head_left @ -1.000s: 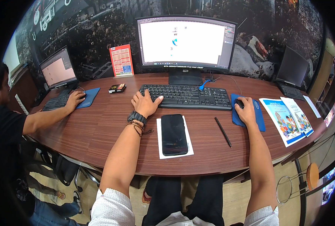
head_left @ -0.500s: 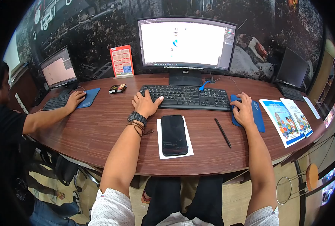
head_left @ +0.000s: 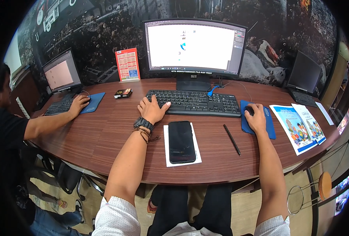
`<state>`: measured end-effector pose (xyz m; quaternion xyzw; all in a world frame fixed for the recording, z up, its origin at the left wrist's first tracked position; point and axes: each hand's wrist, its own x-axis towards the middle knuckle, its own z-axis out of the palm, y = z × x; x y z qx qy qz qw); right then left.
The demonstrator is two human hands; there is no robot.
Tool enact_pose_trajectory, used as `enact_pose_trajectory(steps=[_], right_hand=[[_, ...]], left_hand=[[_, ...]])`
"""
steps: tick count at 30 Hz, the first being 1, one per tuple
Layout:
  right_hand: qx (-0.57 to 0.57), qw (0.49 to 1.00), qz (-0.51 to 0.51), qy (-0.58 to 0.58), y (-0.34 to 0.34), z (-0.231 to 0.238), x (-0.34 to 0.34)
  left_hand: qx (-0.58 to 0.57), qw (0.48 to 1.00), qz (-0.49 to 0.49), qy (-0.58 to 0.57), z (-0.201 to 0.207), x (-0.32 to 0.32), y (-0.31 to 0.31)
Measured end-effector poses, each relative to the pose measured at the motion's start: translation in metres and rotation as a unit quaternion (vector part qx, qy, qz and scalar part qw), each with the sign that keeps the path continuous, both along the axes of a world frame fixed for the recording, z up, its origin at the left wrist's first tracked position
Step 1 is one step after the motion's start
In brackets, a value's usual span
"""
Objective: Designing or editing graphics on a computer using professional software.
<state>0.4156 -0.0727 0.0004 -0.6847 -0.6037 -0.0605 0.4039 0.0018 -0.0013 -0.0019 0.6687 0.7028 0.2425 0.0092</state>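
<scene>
My left hand [head_left: 152,110] rests with its fingers spread on the left end of a black keyboard [head_left: 198,103]. A dark watch and brown bracelets circle that wrist. My right hand [head_left: 257,120] is curled over a black computer mouse [head_left: 249,111], mostly hidden under the palm, on a blue mouse pad [head_left: 270,128]. Behind the keyboard a wide monitor [head_left: 206,49] shows a white page with small graphics. Between my forearms a black phone [head_left: 182,142] lies on white paper [head_left: 198,157]. A black pen [head_left: 232,140] lies to its right.
Colourful booklets [head_left: 296,128] lie right of the mouse pad. A small dark box [head_left: 123,93] and a red-framed calendar card [head_left: 127,65] are left of the monitor. At far left, another person's hand [head_left: 79,105] holds a mouse. A dark monitor [head_left: 305,72] stands at the right.
My right hand has drawn back slightly toward me on the mouse pad, and its fingers look more bent, with more of the mouse showing. My left hand stays on the keyboard.
</scene>
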Motion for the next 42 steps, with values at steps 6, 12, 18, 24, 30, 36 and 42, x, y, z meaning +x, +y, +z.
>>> enact_pose_trajectory(steps=[6,12,18,24,30,36,42], right_hand=[[0.075,0.988,0.062,-0.119,0.002,-0.001,0.002],[0.072,0.967,0.114,-0.217,0.004,0.002,-0.006],[0.114,0.98,0.139,-0.081,0.002,0.006,-0.015],[0.073,0.965,0.109,-0.228,0.005,0.002,-0.012],[0.036,0.969,0.089,-0.229,0.005,-0.006,-0.011],[0.11,0.977,0.066,-0.171,0.012,-0.007,0.002],[0.006,0.999,0.005,-0.049,0.015,-0.013,0.017]], left_hand=[[-0.006,1.0,-0.004,0.002,0.001,0.0,0.0],[-0.001,1.0,-0.002,0.002,0.0,0.001,0.002],[-0.004,1.0,0.001,0.003,0.0,-0.001,0.001],[-0.001,1.0,0.0,0.004,0.0,0.0,0.002],[-0.003,1.0,-0.002,0.007,-0.002,0.0,0.001],[-0.004,1.0,-0.003,0.013,-0.003,0.0,0.003],[-0.008,1.0,0.001,0.023,-0.001,0.003,0.005]])
